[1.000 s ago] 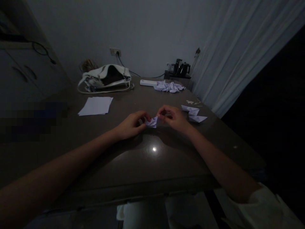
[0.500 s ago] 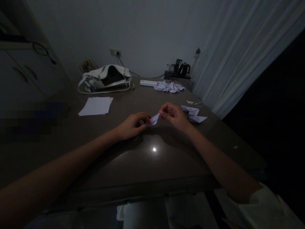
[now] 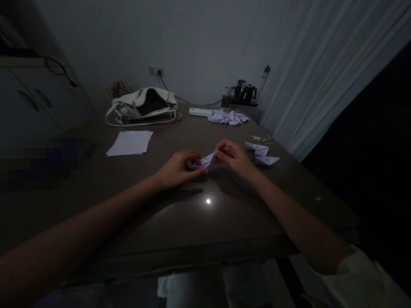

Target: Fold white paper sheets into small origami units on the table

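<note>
A small piece of folded white paper (image 3: 208, 160) is held between my two hands just above the table (image 3: 180, 222). My left hand (image 3: 180, 170) grips its left end, the thumb along the near side and the fingers curled behind. The paper's raised right tip is pinched between thumb and fingers of my right hand (image 3: 233, 155). To the right of that hand lie folded paper pieces (image 3: 263, 159) with pointed ends. Part of the held paper is hidden by my fingers.
On the left lies a stack of white paper sheets (image 3: 131, 143), with a white handbag (image 3: 144, 107) behind it. Toward the back are a heap of folded papers (image 3: 228, 117) and a white oblong object (image 3: 199, 112). A black kettle (image 3: 249, 93) stands at the far right, near a white curtain (image 3: 298, 85).
My left thumb has stretched to the right along the near edge of the folded paper. The right hand keeps its pinch, almost in the same place.
</note>
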{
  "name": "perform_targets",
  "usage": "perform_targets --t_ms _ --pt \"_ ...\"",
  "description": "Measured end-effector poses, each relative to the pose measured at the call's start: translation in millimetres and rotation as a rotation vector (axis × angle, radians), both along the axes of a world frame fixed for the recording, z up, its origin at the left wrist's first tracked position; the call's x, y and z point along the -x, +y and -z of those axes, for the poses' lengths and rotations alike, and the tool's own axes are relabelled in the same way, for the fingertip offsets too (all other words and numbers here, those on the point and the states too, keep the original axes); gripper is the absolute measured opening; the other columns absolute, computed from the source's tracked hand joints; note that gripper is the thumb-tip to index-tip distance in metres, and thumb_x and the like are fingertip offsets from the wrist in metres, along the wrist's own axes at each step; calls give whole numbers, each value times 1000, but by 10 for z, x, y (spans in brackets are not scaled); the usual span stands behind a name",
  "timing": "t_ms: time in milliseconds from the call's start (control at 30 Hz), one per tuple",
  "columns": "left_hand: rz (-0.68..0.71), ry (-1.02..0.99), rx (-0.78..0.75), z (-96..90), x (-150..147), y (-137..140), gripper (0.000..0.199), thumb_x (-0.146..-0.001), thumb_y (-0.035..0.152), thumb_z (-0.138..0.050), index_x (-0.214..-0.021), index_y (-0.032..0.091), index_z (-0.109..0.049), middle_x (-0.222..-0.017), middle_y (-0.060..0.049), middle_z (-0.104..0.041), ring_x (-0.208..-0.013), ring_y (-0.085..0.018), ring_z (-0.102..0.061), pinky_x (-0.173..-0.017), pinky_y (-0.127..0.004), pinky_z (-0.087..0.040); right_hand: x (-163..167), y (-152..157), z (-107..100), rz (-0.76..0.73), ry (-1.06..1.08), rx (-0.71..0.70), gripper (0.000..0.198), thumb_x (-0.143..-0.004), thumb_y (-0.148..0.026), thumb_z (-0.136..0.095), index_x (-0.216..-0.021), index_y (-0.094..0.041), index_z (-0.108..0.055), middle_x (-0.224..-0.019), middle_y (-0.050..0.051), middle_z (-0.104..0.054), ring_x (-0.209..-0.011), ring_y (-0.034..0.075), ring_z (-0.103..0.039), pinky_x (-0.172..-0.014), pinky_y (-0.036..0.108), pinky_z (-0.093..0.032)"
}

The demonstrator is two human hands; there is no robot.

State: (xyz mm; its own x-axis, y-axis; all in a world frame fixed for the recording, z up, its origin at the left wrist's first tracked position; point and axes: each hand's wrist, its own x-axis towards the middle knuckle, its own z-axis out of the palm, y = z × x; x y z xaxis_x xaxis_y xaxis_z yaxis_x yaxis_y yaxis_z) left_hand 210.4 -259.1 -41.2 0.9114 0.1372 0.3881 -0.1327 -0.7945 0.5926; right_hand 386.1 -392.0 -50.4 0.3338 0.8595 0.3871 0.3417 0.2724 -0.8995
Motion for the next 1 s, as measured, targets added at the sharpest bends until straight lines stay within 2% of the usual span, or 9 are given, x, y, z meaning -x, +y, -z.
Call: perform_targets --t_ms 67,200,400,567,700,800,900,1000 --pt "-28 -20 -6 17 -11 12 38 -78 53 -64 -79 15 -62 -99 -9 -66 -82 -20 -63 -67 -28 -49 16 -3 0 -22 -8 17 35 -75 -47 -72 -81 -19 -52 -74 -2 -58 -64 11 -59 -64 26 -55" --pt "-57 -50 49 53 -27 39 35 -81 49 -62 -75 15 -61 -92 -8 -67 -79 -19 -63 -69 -28 -48 14 -15 -9 -56 2 32 33 -76 -45 -71 -82 -20 -51 -75 -2 -59 -64 10 -60 -65 25 -55" --pt "-61 -65 131 56 -19 45 37 -80 48 -65 -93 14 -64 -82 -4 -66 -70 -16 -61 -64 -26 -47 -16 -8 1 -83 55 31 33 -76 -45 -72 -82 -20 -51 -74 -3 -60 -63 10 -61 -65 26 -56" --pt "-18 -85 70 34 -15 48 30 -85 44 -61 -87 15 -69 -93 -7 -69 -84 -19 -64 -75 -29 -49 -19 -5 4 -94 73 26 31 -77 -42 -72 -82 -20 -51 -75 -2 -60 -64 10 -61 -66 27 -56" --pt "-8 -111 73 40 -27 53 31 -86 43 -59 -86 14 -69 -94 -8 -69 -84 -19 -65 -75 -28 -48 7 -22 -19 -102 108 40 28 -79 -39 -70 -83 -20 -51 -78 -2 -60 -69 11 -62 -66 26 -56" --pt "-36 -89 94 63 -33 55 34 -86 45 -58 -88 13 -68 -88 -7 -69 -79 -19 -64 -70 -28 -47 37 -33 -26 -138 127 109 33 -74 -36 -75 -91 -21 -52 -85 -1 -63 -74 13 -62 -65 26 -55" --pt "-41 -55 130 85 -31 52 37 -85 47 -58 -88 12 -66 -82 -6 -68 -73 -18 -61 -65 -26 -45 59 -35 -13 -173 79 202 44 -69 -31 -79 -102 -20 -53 -87 1 -66 -68 12 -62 -63 26 -52" --pt "-13 -50 128 90 -23 49 35 -84 46 -60 -88 12 -66 -79 -4 -66 -69 -16 -59 -62 -24 -43 65 -36 -4 -185 -32 248 40 -71 -31 -77 -104 -17 -59 -83 1 -66 -65 12 -61 -63 25 -49"
